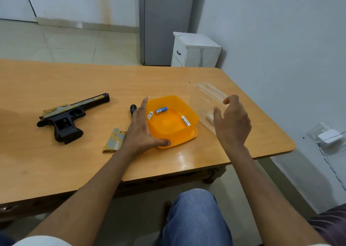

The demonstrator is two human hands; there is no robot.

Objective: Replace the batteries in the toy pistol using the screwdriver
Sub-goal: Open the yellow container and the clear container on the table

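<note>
The person's knee (194, 214) in blue jeans is showing below the table's near edge. On the wooden table (56, 167), the left hand (142, 131) is lying against the near-left side of the orange container (173, 133), its fingers straight and spread wide, with the thumb pressing the container's near rim and the index finger running up along its left wall. Just left of that hand, near the middle of the table, the detached battery cover (114, 140) is lying flat. The right hand (232, 122) is reaching toward the table's right edge, its fingers curling round the clear plastic lid (206, 103) and gripping it tilted on edge just right of the container.

Inside the container, three batteries are lying apart from one another: a white battery (186, 120) toward the right wall, a small white battery (150, 115) by the left wall, and a blue battery (161, 110) toward the far-left corner. The dark screwdriver handle (133, 108) is peeking out behind the left index finger.

The toy pistol (69, 117) is lying on its side toward the table's left edge, well apart from the container, with its grip open and its barrel pointing to the far right.

Beyond the table's far-right corner, a white cabinet (196, 51) is standing against the wall.
</note>
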